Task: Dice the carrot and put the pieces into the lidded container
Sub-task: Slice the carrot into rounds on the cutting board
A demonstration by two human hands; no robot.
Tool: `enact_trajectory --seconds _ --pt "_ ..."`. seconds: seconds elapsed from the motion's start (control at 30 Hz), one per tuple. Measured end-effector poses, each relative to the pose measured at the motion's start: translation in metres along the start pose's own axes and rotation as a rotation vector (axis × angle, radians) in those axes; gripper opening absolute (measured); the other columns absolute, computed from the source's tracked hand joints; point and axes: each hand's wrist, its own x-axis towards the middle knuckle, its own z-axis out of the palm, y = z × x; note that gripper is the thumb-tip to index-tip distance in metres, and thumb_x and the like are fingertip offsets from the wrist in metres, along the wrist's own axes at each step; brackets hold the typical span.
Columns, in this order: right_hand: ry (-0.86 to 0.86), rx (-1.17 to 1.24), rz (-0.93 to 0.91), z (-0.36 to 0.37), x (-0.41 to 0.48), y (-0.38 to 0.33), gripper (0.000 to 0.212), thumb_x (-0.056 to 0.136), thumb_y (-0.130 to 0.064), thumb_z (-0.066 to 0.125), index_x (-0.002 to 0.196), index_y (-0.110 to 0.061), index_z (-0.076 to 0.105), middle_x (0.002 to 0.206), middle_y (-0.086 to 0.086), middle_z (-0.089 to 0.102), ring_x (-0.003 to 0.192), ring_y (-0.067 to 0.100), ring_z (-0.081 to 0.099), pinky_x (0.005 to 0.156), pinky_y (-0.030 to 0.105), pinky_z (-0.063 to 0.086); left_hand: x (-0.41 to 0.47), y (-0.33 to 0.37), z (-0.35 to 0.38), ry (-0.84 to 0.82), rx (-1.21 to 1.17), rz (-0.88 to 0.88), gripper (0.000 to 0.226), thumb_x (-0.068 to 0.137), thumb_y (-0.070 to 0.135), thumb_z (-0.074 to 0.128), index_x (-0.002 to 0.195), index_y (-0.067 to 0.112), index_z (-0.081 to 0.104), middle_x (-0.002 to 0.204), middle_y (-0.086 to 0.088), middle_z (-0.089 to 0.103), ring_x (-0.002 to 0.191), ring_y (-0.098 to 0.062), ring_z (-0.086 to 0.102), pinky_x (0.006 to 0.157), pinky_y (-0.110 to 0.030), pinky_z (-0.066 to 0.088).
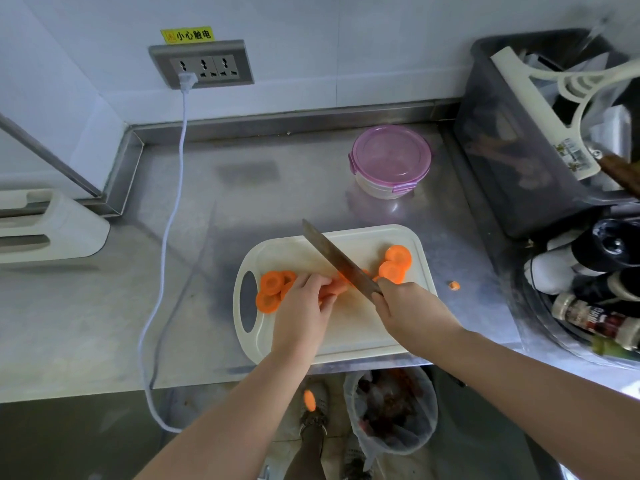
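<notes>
Carrot sits at mid-frame on the board, a short clump of pieces pinned under the left hand; that hand's fingers curl down over the clump and hold it, tips tucked back from the blade; the right hand is wrapped tight round the handle of the knife. The blade runs on a diagonal from the lower right to the upper left of the frame, and it crosses the clump just right of the left fingertips; the clump appears to lie roughly left to right, across the blade, though the hand hides most of it; the next cut likely turns on that narrow gap.

Slices lie stacked at the board's left end by its handle hole; more rest at its upper right; one bit lies on the desk just off the board's right edge. The container, lid on, stands at upper centre-right, well apart from the board and nearer the right hand.

The desk is dull steel; a socket with a white cable is at upper left; a dark crate fills the upper right; a lined bin stands below the desk edge.
</notes>
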Motion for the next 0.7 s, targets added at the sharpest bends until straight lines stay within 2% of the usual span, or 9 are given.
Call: enact_trajectory --seconds 0.1,0.2,0.37,0.47,0.57,0.63,0.7 --pt "-0.015 0.013 -0.011 0.0006 -0.0041 -0.0020 0.027 0.103 -0.031 0.028 0.109 -0.014 0.048 0.066 -0.003 0.039 0.060 0.022 0.045 0.047 0.028 0.027 0.0006 -0.0008 0.0003 -0.002 0.000 -0.002 0.017 0.088 0.019 0.066 0.104 0.014 0.065 0.104 0.008 0.060 0.079 -0.001 0.053 0.070 -0.009 0.037" --pt "-0.015 0.010 -0.033 -0.0003 -0.0063 -0.0031 0.026 0.103 -0.031 0.028 0.109 -0.015 0.047 0.068 -0.002 0.042 0.064 0.023 0.049 0.053 0.031 0.035 0.0024 -0.0020 0.0014 -0.014 0.019 -0.002 0.018 0.088 0.022 0.066 0.105 0.015 0.065 0.106 0.007 0.061 0.084 -0.007 0.059 0.070 -0.012 0.037" --pt "-0.039 -0.033 -0.058 -0.0003 -0.0072 -0.0047 0.026 0.103 -0.030 0.028 0.111 -0.013 0.045 0.072 0.001 0.042 0.064 0.024 0.046 0.047 0.029 0.027 0.0029 -0.0013 0.0008 -0.005 0.043 0.019 0.014 0.088 0.023 0.066 0.099 0.014 0.065 0.102 0.006 0.061 0.083 -0.012 0.061 0.069 -0.017 0.041" --pt "-0.050 -0.032 -0.055 -0.0012 -0.0069 -0.0060 0.026 0.103 -0.031 0.028 0.111 -0.014 0.045 0.073 0.001 0.043 0.065 0.023 0.048 0.053 0.030 0.036 0.0035 -0.0009 -0.0001 -0.004 0.045 0.025 0.014 0.088 0.024 0.066 0.098 0.014 0.065 0.102 0.005 0.060 0.081 -0.013 0.061 0.069 -0.020 0.044" --pt "-0.057 -0.013 -0.051 -0.0031 -0.0076 -0.0069 0.026 0.103 -0.031 0.028 0.111 -0.014 0.046 0.072 0.000 0.043 0.065 0.023 0.048 0.057 0.032 0.038 0.0038 -0.0001 -0.0010 -0.006 0.051 0.024 0.015 0.088 0.025 0.066 0.098 0.015 0.065 0.102 0.005 0.060 0.081 -0.013 0.061 0.068 -0.020 0.044" --pt "-0.058 -0.017 -0.048 -0.0039 -0.0081 -0.0070 0.026 0.103 -0.031 0.028 0.110 -0.014 0.046 0.072 0.000 0.043 0.065 0.023 0.048 0.056 0.032 0.038 0.0036 0.0002 -0.0015 -0.006 0.053 0.021 0.016 0.087 0.025 0.066 0.099 0.014 0.065 0.102 0.005 0.060 0.081 -0.013 0.061 0.068 -0.019 0.043" --pt "-0.051 -0.023 -0.042 -0.0047 -0.0083 -0.0061 0.025 0.103 -0.030 0.027 0.110 -0.014 0.046 0.069 -0.001 0.040 0.060 0.021 0.045 0.049 0.029 0.031 0.0037 0.0002 -0.0013 -0.009 0.048 0.012 0.017 0.087 0.024 0.067 0.101 0.013 0.065 0.103 0.004 0.061 0.082 -0.013 0.061 0.069 -0.019 0.044"
